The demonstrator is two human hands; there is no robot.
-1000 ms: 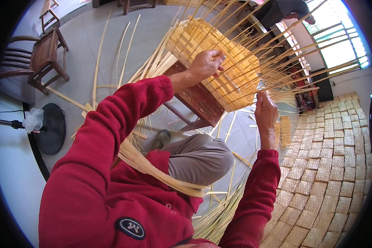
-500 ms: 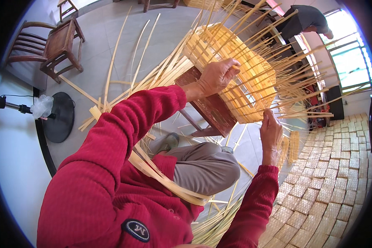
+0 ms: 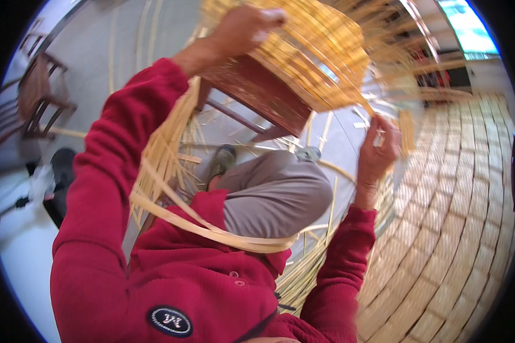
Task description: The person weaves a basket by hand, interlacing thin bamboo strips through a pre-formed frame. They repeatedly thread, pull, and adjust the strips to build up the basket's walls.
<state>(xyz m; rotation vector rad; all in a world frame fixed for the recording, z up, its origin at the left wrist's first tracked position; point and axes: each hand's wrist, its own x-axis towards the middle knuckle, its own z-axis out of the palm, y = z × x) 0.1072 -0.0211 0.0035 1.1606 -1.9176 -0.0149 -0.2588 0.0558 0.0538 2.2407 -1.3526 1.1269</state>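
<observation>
A half-woven basket of pale yellow bamboo strips rests on a dark red wooden bench, its unwoven stakes fanning out to the upper right, blurred. Over its near left side is my left hand, fingers curled together; what they grip is blurred. My right hand sits off the basket's near right corner, thumb and fingers pinched on the end of a thin bamboo strip that runs back to the weave. Across my lap bends a bundle of flat bamboo strips.
Long thin bamboo strips lie beside my right leg. Rows of woven pieces cover the floor at right. A wooden chair and a black round stand base are at the left.
The view has tilted down, so basket and bench appear higher. My right hand has drawn a little away from the basket's corner, the strip now stretching between. My left hand has shifted leftward along the basket.
</observation>
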